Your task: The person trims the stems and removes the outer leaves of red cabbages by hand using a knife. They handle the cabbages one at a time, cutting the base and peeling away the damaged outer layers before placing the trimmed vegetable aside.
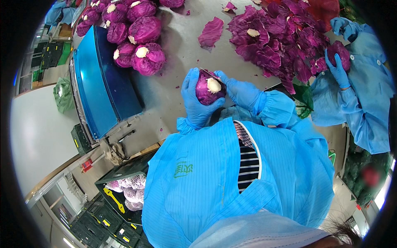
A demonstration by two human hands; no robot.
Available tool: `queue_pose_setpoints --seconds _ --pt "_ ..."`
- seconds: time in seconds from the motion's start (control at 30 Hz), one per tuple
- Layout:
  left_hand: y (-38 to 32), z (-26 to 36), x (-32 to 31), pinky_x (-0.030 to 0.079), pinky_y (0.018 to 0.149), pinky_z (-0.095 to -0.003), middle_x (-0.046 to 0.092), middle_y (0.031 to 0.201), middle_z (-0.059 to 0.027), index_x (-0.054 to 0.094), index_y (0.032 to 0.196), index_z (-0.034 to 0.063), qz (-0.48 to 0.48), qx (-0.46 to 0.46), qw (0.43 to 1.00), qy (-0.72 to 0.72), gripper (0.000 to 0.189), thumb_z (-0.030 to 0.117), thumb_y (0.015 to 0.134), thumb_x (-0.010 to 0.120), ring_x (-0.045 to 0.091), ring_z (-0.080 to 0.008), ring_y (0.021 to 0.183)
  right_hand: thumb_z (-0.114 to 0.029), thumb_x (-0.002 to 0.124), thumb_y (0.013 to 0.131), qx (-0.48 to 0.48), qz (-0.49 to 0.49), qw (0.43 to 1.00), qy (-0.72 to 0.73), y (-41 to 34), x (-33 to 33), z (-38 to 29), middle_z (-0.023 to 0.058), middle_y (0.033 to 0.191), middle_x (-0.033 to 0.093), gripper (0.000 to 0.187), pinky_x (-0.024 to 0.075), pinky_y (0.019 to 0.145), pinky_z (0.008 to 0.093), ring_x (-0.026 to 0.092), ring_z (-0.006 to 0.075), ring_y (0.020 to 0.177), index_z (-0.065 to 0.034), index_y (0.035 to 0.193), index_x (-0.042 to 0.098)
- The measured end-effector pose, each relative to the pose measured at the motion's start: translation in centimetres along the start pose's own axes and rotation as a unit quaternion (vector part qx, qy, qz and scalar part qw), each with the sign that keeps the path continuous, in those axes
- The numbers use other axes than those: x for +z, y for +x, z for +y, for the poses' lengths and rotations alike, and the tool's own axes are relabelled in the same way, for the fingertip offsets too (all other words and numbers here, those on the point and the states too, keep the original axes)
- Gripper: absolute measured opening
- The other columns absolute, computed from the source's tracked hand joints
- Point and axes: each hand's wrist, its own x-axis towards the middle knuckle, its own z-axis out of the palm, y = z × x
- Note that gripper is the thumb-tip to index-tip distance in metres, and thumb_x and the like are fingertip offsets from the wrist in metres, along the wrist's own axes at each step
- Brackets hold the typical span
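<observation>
Just in front of my body, a red cabbage head (205, 90) is held over the steel table (183, 46), its pale cut stem facing up. My left hand (196, 95), in a blue glove, cups it from the left with the thumb along its lower side. At its right edge, my gloved right hand (243, 92) has its fingers curled around what looks like a small knife. A thin blade (211, 73) runs along the cabbage's upper side; the handle is hidden in the hand.
Several cabbage heads (148, 60) are piled at the upper left beside a blue metal chute (96, 80). Loose outer leaves (273, 40) are heaped at the upper right. To the right, a co-worker's gloved hand (339, 73) holds another cabbage. A dark crate (104, 183) with netted heads stands lower left.
</observation>
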Motion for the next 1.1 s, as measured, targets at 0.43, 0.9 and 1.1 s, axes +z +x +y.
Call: queue_pose_setpoints --seconds 0.43,0.9,1.1 --pt "-0.3 -2.1 -1.5 0.026 0.104 -0.0403 0.031 0.136 -0.0165 0.031 0.134 0.0030 -0.038 0.015 0.997 -0.063 0.101 0.044 0.056 0.081 0.032 -0.0317 0.125 -0.019 0.054 0.085 -0.075 0.242 0.945 0.208 4.3 3.4 1.4 0.0161 0.097 0.058 0.029 0.0487 0.073 0.0386 0.058 0.0340 0.084 -0.0099 0.113 0.054" --pt "-0.9 -1.2 -3.5 0.044 0.090 -0.0327 0.045 0.121 -0.0151 0.030 0.133 0.0020 0.012 -0.307 0.917 -0.253 0.087 0.015 0.063 0.080 0.051 -0.0221 0.107 -0.019 0.060 0.082 -0.036 0.128 0.961 0.242 4.3 1.5 -1.4 0.0141 0.089 0.063 0.023 0.0499 0.067 0.0349 0.063 0.0270 0.076 -0.0070 0.101 0.062" --pt "-0.4 -1.9 -4.4 0.038 0.097 -0.0337 0.048 0.124 -0.0118 0.040 0.129 0.0013 -0.016 -0.268 0.917 -0.296 0.080 0.014 0.061 0.080 0.048 -0.0209 0.112 -0.017 0.061 0.082 -0.072 0.086 0.896 0.430 7.1 2.1 1.3 0.0103 0.085 0.065 0.025 0.0494 0.065 0.0311 0.061 0.0175 0.071 -0.0046 0.104 0.060"
